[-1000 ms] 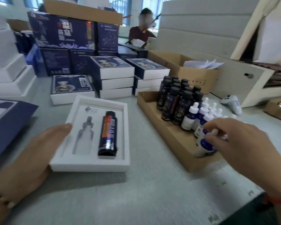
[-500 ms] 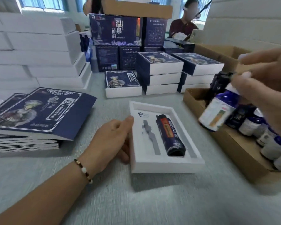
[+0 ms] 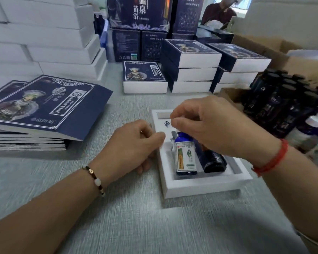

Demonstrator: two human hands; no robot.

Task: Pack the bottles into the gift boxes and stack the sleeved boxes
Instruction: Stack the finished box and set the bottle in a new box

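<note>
Gift box (image 3: 200,187) holds dark bottle (image 3: 212,160); right hand (image 3: 215,125) fingers pinch dropper bottle (image 3: 184,156) into it.

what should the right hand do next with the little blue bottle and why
Probably press the small blue bottle down flat into its cutout and let go. The right hand holds it at the top end; it sits over the left slot of the white tray beside the dark bottle, and the left hand steadies the tray's edge.
</note>
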